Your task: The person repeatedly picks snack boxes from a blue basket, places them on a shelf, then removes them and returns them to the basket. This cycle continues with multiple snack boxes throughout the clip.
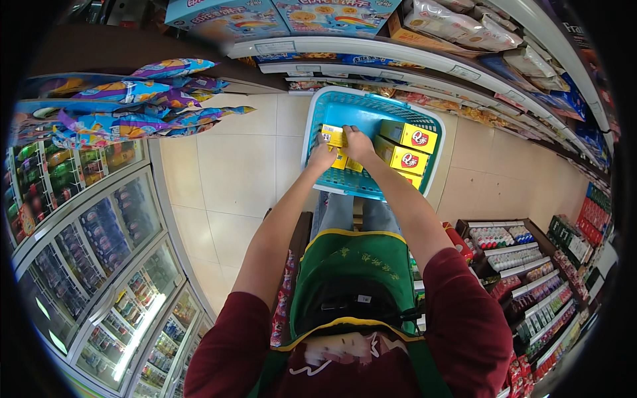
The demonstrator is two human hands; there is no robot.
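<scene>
A blue plastic basket (378,95) with perforated sides stands in front of me. Inside its left part, both my hands grip one small yellow box (334,136). My left hand (322,154) holds the box at its near left side, and my right hand (359,144) has its fingers closed round the right end. Just below this box, more yellow packaging (340,161) shows partly behind my hands. Along the basket's right side, several larger yellow boxes (407,159) with a red oval emblem lie in a row.
Shelves of packaged snacks (458,69) run behind the basket and to the right. Bagged snacks (133,99) hang at the left, above glass-door drink coolers (106,265). A low rack of small goods (517,265) stands at the right. Pale tiles (239,159) cover the floor.
</scene>
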